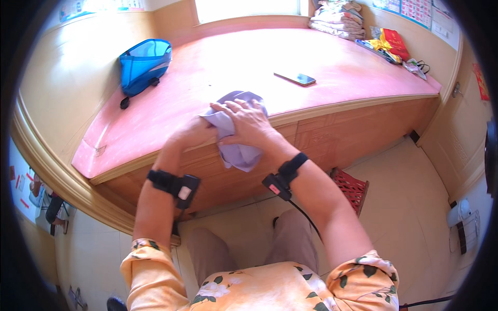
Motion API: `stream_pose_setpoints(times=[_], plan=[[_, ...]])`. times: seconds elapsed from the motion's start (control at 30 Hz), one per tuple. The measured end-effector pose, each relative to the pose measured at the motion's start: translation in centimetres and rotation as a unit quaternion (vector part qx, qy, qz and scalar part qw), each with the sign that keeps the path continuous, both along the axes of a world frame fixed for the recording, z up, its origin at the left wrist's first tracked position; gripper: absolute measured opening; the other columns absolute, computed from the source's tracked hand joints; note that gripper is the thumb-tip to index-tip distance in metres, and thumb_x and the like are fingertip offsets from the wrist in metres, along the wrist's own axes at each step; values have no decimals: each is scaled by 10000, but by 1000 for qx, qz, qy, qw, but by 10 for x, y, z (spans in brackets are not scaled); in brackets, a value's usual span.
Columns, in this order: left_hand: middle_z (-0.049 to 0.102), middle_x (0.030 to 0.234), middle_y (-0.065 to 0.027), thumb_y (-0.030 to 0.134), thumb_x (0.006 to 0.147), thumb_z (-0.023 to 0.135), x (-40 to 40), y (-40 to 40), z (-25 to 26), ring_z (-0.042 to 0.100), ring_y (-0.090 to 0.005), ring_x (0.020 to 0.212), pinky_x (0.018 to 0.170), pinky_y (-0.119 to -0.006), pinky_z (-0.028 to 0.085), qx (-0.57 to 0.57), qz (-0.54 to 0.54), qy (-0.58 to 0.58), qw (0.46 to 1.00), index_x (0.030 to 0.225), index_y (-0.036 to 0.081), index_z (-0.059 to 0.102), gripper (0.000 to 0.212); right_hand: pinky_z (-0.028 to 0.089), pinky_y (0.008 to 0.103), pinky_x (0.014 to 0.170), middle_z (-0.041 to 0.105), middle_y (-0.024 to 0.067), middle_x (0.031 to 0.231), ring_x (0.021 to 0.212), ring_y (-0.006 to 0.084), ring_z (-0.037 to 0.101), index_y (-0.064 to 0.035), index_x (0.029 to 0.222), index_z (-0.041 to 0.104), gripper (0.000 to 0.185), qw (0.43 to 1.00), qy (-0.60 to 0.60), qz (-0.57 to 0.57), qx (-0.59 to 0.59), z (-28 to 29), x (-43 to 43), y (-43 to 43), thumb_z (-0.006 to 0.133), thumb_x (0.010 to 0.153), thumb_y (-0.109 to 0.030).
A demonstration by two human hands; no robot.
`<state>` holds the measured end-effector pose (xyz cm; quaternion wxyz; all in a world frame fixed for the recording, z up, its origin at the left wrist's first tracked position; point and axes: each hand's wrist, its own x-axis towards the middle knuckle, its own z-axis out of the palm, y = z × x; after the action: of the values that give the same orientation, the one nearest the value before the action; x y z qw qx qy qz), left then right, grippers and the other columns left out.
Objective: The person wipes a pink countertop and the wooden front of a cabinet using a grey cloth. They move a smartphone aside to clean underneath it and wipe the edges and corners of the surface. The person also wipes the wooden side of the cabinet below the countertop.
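A greyish-purple cloth (pixel 242 157) is bunched at the front edge of a pink-topped platform (pixel 155 120), its lower part hanging over the wooden edge. My right hand (pixel 251 121) lies across the top of the cloth, fingers spread over it and thumb lower down, gripping it. From the left, my left hand (pixel 197 133) holds the cloth's side; its fingers are mostly hidden by the cloth and look blurred. Farther back on the pink surface rests a smartphone (pixel 296 78), apart from both hands.
A blue bag (pixel 142 72) leans by the left wall. Folded bedding (pixel 337 21) and a red packet (pixel 395 43) among other items sit at the back right. Below the platform stands a red plastic basket (pixel 352 190). Through the doorway at left, part of a seated person shows.
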<state>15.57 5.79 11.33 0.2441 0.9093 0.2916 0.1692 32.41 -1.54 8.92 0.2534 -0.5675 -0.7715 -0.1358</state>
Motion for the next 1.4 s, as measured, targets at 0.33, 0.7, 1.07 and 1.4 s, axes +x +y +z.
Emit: stream_pose_setpoints(times=[0.33, 0.7, 1.07, 1.4], plan=[[554, 1167, -138, 240, 835, 570, -62, 46, -17, 528, -223, 1064, 919, -321, 404, 7, 106, -96, 990, 1165, 18, 533, 399, 287, 524, 967, 522, 59, 1181, 1162, 247, 439, -259, 1232, 461, 703, 997, -5, 51, 64, -10, 11, -2, 717, 624, -501], [435, 1297, -165, 487, 634, 698, -45, 25, -5, 383, -320, 1218, 1022, -390, 280, 204, -38, 57, 977, 1208, 40, 498, 754, 238, 468, 1011, 532, 71, 1168, 1166, 234, 436, -146, 1163, 505, 736, 996, 3, -47, 72, -17, 155, -37, 677, 599, -586], [476, 1257, -161, 396, 620, 705, -48, 24, -9, 437, -305, 1177, 994, -377, 337, 206, -17, 32, 978, 1192, 15, 507, 715, 361, 376, 908, 605, 104, 1011, 1007, 272, 521, -108, 1029, 605, 505, 993, 55, -105, 19, -8, 278, -63, 705, 648, -423], [414, 1315, -153, 386, 615, 700, -46, 16, -8, 397, -316, 1209, 1017, -415, 301, 204, 14, 39, 978, 1328, 119, 346, 840, 482, 340, 794, 625, 160, 971, 959, 253, 591, -31, 1047, 616, 842, 926, 161, -301, -159, 20, 246, -47, 552, 599, -741]])
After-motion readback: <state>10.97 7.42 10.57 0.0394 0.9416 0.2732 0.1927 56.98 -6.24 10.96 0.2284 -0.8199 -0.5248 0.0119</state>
